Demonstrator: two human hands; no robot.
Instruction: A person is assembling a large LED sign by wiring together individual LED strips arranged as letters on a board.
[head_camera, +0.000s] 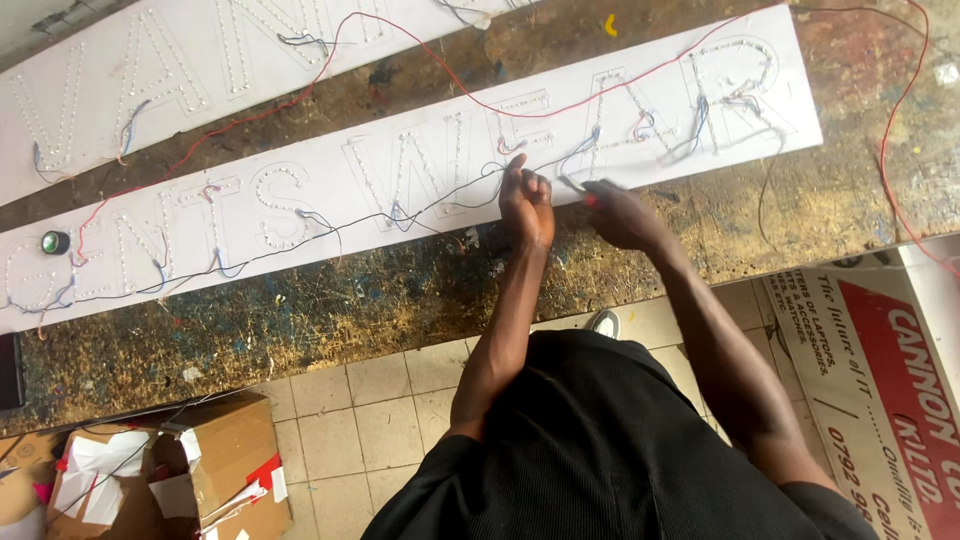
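Person stands at a paint-stained table, working on a long white sign board with letter outlines filled by small bulbs. Black wire and red wire already run across most letters; short blue and red joins show at several of them. Wiring looks well along. The stretch under the hands seems the one in hand, and I cannot tell how many joins remain.

Left hand: fingers curled, tips pinched at the board's near edge, apparently on the black wire. Right hand: fingers closed around a thin tool or wire end, blurred; cannot tell which.

Second white board lies far left, also lettered and wired. Small round dark object at the left end. Open brown cardboard box with white paper and red tape on the tiled floor, near left. Red-and-white printed banner leans at near right.
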